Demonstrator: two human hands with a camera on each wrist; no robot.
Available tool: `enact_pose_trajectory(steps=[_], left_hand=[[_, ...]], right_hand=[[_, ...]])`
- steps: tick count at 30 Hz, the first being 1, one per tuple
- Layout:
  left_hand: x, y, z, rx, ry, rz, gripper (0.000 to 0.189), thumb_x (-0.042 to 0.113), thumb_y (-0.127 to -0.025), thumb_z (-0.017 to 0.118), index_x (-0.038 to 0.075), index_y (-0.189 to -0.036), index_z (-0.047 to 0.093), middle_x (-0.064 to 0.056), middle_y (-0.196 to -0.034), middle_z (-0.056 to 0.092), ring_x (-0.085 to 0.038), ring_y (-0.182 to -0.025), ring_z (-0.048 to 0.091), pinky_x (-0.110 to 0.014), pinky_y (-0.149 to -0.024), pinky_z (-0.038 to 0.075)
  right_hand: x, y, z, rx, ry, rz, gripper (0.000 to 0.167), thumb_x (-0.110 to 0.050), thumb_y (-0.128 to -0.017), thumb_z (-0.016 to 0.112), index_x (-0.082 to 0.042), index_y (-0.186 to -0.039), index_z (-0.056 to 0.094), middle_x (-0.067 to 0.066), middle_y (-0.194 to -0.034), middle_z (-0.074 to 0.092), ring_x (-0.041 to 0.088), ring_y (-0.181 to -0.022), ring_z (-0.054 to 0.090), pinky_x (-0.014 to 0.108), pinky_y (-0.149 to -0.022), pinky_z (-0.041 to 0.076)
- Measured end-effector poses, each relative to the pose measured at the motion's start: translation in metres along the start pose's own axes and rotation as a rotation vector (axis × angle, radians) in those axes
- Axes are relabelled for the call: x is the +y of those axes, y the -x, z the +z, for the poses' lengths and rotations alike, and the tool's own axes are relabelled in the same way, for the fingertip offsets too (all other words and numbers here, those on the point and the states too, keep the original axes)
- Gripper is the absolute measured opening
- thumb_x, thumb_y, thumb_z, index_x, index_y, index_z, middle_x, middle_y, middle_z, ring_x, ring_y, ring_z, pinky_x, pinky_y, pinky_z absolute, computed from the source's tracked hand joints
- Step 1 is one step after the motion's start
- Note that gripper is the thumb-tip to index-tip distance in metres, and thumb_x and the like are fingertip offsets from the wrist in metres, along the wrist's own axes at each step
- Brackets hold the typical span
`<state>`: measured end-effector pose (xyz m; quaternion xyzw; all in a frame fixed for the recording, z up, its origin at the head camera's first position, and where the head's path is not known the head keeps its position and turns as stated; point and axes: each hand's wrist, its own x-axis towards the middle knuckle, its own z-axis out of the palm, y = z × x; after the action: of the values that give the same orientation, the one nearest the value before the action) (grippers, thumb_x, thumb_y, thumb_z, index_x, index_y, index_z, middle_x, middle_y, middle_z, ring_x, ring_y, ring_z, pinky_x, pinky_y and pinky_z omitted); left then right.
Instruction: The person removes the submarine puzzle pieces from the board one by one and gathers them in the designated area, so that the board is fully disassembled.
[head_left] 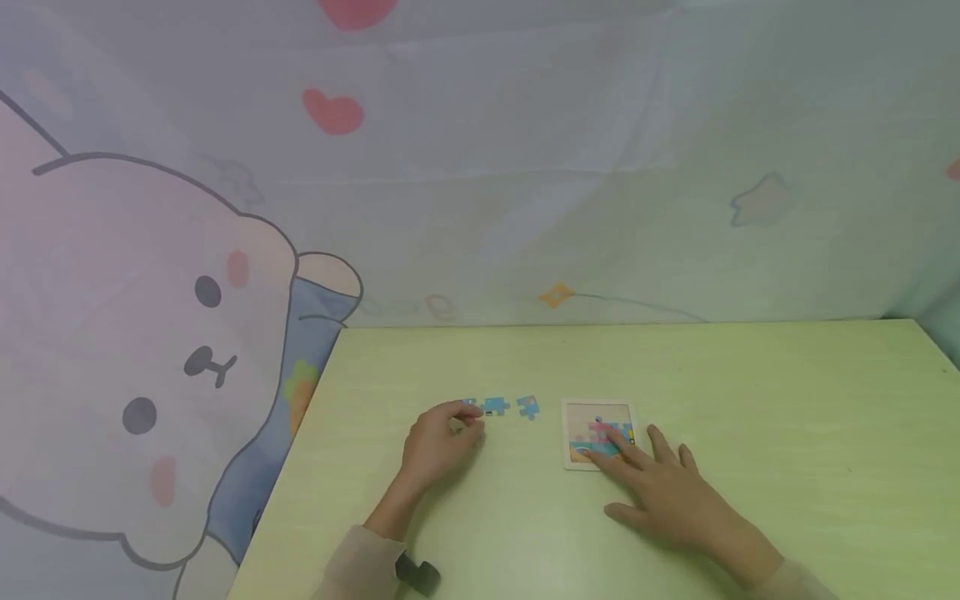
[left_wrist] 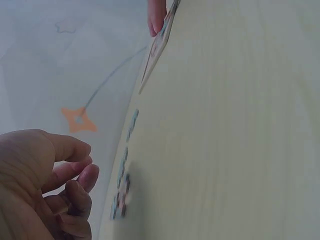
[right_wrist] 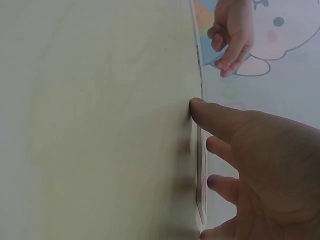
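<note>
A square puzzle board (head_left: pixel 566 437) with a pale frame lies on the table, partly filled with pink, blue and orange pieces. Over its lower right part spreads my right hand (head_left: pixel 675 500), its fingertips resting on the puzzle picture and thumb out to the side. My left hand (head_left: pixel 441 443) hovers left of the board with loosely curled fingers and nothing between them. Just beyond those fingers lie loose blue jigsaw pieces (head_left: pixel 495 406), one of them partly hidden by the hand. Another jigsaw piece (head_left: pixel 528 407) sits nearer the board.
The light yellow-green table (head_left: pixel 810 417) reaches out to both sides. Behind it hangs a pale cloth backdrop (head_left: pixel 510 167) with hearts and a large cartoon animal. A dark strap (head_left: pixel 417 575) shows at the left sleeve.
</note>
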<state>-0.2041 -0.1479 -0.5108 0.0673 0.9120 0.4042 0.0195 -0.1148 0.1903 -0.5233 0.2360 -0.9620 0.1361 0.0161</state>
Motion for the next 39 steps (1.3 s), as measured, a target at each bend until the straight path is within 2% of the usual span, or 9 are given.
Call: enact_pose_trajectory(steps=[3,9,11,13,16,21,22,25,39], left_hand=[[0.009,-0.004,0.008,-0.031,0.004,0.038,0.019,0.025,-0.096,0.067,0.020,-0.111,0.079,0.012,-0.096,0.070,-0.006,-0.048,0.039,-0.025,-0.045,0.027],[0.029,-0.010,0.028,-0.100,0.003,0.125,0.023,0.026,-0.096,0.067,0.018,-0.115,0.078,0.010,-0.101,0.073,-0.007,-0.047,0.036,-0.023,-0.043,0.024],[0.036,-0.012,0.036,-0.114,0.000,0.146,0.023,0.027,-0.096,0.068,0.017,-0.114,0.078,0.010,-0.105,0.073,-0.008,-0.060,0.053,-0.024,-0.049,0.035],[0.043,-0.015,0.044,-0.128,-0.007,0.156,0.022,0.028,-0.095,0.069,0.019,-0.113,0.078,0.013,-0.104,0.073,-0.011,-0.083,0.065,-0.027,-0.059,0.045],[0.052,-0.019,0.058,-0.161,-0.016,0.173,0.021,0.029,-0.095,0.070,0.021,-0.112,0.079,0.017,-0.101,0.071,-0.013,-0.109,0.065,-0.030,-0.075,0.051],[0.060,-0.026,0.081,-0.209,-0.011,0.169,0.021,0.032,-0.095,0.072,0.024,-0.113,0.079,0.022,-0.095,0.067,-0.010,-0.103,0.064,-0.033,-0.079,0.051],[0.060,-0.027,0.086,-0.213,-0.015,0.172,0.022,0.033,-0.094,0.073,0.024,-0.113,0.079,0.022,-0.095,0.067,-0.009,-0.108,0.063,-0.034,-0.085,0.051],[0.063,-0.031,0.097,-0.229,-0.044,0.184,0.025,0.036,-0.092,0.073,0.026,-0.114,0.078,0.022,-0.100,0.066,-0.007,-0.106,0.062,-0.035,-0.087,0.051],[0.081,-0.038,0.121,-0.232,-0.157,0.213,0.031,0.035,-0.085,0.081,0.024,-0.113,0.079,0.014,-0.097,0.065,-0.001,-0.084,0.060,-0.024,-0.069,0.048]], right_hand=[[0.003,0.002,-0.002,-0.011,-0.010,0.018,0.066,-0.050,-0.095,0.071,-0.030,-0.155,0.051,0.008,-0.163,0.040,0.064,-0.139,0.034,0.084,-0.094,0.033],[0.011,0.007,-0.002,-0.016,-0.006,0.048,0.064,-0.052,-0.095,0.070,-0.029,-0.152,0.054,0.010,-0.161,0.043,0.064,-0.139,0.033,0.084,-0.095,0.032],[0.013,0.008,-0.001,-0.015,-0.005,0.051,0.063,-0.053,-0.095,0.070,-0.029,-0.152,0.055,0.010,-0.160,0.044,0.065,-0.138,0.034,0.084,-0.094,0.032],[0.014,0.009,-0.001,-0.012,-0.004,0.048,0.063,-0.053,-0.095,0.069,-0.028,-0.152,0.055,0.010,-0.160,0.045,0.065,-0.138,0.034,0.084,-0.094,0.033],[0.014,0.010,-0.002,-0.015,-0.005,0.047,0.062,-0.053,-0.095,0.069,-0.029,-0.151,0.056,0.010,-0.160,0.045,0.065,-0.137,0.035,0.084,-0.093,0.034],[0.014,0.011,-0.003,-0.021,-0.011,0.045,0.062,-0.054,-0.096,0.069,-0.028,-0.151,0.056,0.011,-0.159,0.046,0.065,-0.137,0.035,0.084,-0.092,0.034],[0.014,0.011,-0.003,-0.019,-0.012,0.042,0.062,-0.054,-0.096,0.068,-0.028,-0.151,0.056,0.011,-0.159,0.046,0.065,-0.137,0.035,0.084,-0.092,0.034],[0.014,0.011,-0.002,-0.012,-0.011,0.029,0.062,-0.055,-0.096,0.067,-0.028,-0.151,0.056,0.011,-0.159,0.045,0.066,-0.136,0.035,0.084,-0.091,0.035],[0.015,0.012,-0.001,0.000,-0.006,0.016,0.062,-0.054,-0.097,0.067,-0.027,-0.153,0.054,0.011,-0.161,0.043,0.067,-0.136,0.035,0.085,-0.090,0.036]])
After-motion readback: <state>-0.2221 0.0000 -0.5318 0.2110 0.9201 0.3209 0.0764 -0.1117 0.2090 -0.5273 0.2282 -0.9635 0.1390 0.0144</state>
